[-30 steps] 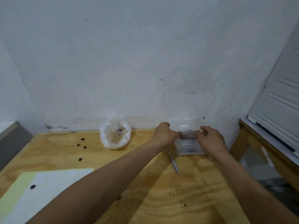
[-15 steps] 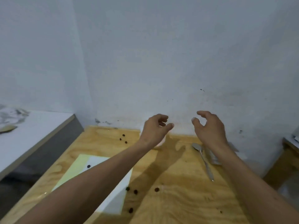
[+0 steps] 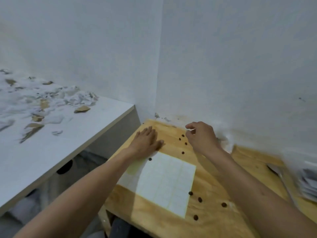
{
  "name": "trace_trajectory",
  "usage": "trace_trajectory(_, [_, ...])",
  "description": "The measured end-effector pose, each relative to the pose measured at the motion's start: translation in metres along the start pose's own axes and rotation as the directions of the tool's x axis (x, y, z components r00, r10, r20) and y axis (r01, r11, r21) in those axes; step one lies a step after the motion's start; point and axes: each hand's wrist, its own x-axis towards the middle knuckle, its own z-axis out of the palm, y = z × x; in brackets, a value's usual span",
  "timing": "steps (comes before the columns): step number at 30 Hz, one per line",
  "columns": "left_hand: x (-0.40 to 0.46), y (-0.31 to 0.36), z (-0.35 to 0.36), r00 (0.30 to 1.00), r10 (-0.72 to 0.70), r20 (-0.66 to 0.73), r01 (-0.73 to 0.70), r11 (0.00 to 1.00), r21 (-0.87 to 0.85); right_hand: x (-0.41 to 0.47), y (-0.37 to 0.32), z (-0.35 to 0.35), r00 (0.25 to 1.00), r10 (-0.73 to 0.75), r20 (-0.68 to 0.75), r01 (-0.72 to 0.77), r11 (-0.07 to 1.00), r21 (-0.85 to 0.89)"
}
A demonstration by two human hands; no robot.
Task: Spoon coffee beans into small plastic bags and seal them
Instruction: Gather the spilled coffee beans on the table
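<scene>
— Hands? Bags?
— Left hand (image 3: 147, 141) lies flat, fingers straight, at the wooden table's (image 3: 211, 225) far left corner, on the label sheet's (image 3: 164, 182) edge. Right hand (image 3: 201, 137) pinches something small and white; unclear what. Coffee beans (image 3: 199, 199) lie scattered. Plastic bags (image 3: 308, 182) blur at the right edge, cut off.

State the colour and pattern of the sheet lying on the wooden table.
The sheet is white with a faint grid, pale yellow at its left corner; head view shows it.
</scene>
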Motion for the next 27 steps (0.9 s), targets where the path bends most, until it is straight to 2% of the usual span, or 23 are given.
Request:
trace_trajectory(4, [0.011,-0.008,0.018,0.999,0.011,0.039,-0.014,0.997,0.078,0.026,0.005,0.026,0.984,0.088,0.156,-0.063,0.985,-0.159])
trace_trajectory(10, [0.014,-0.013,0.023,0.999,0.020,0.036,-0.023,0.995,0.093,0.052,0.014,0.047,0.973,0.067,0.221,-0.004,0.962,-0.273])
trace_trajectory(16, [0.013,-0.014,0.023,0.999,0.024,0.027,-0.027,0.994,0.102,0.056,0.016,0.049,0.988,0.030,0.151,0.002,0.978,-0.207])
trace_trajectory(18, [0.014,-0.014,0.024,0.999,0.025,0.027,-0.028,0.994,0.105,0.056,0.016,0.046,0.986,0.118,0.114,-0.117,0.993,-0.018])
trace_trajectory(19, [0.014,-0.014,0.024,0.999,0.024,0.026,-0.027,0.994,0.107,0.058,0.016,0.042,0.971,0.215,0.109,-0.231,0.959,0.163])
trace_trajectory(20, [0.014,-0.014,0.024,0.999,0.024,0.022,-0.027,0.994,0.110,0.062,0.015,0.038,0.934,0.326,0.145,-0.357,0.855,0.376])
trace_trajectory(22, [0.014,-0.014,0.024,0.999,0.028,0.017,-0.029,0.993,0.114,0.071,0.013,0.025,0.838,0.454,0.304,-0.518,0.481,0.708])
trace_trajectory(23, [0.014,-0.015,0.024,0.999,0.032,0.014,-0.033,0.993,0.116,0.076,0.015,0.019,0.800,0.483,0.356,-0.543,0.331,0.772])
trace_trajectory(24, [0.013,-0.014,0.024,0.999,0.036,0.011,-0.037,0.992,0.117,0.080,0.019,0.013,0.773,0.509,0.379,-0.558,0.260,0.788])
trace_trajectory(25, [0.013,-0.014,0.024,0.999,0.037,0.008,-0.038,0.992,0.117,0.082,0.023,0.009,0.755,0.532,0.382,-0.578,0.267,0.771])
trace_trajectory(27, [0.013,-0.013,0.023,0.999,0.035,0.008,-0.036,0.993,0.116,0.082,0.034,0.004,0.756,0.559,0.339,-0.614,0.427,0.664])
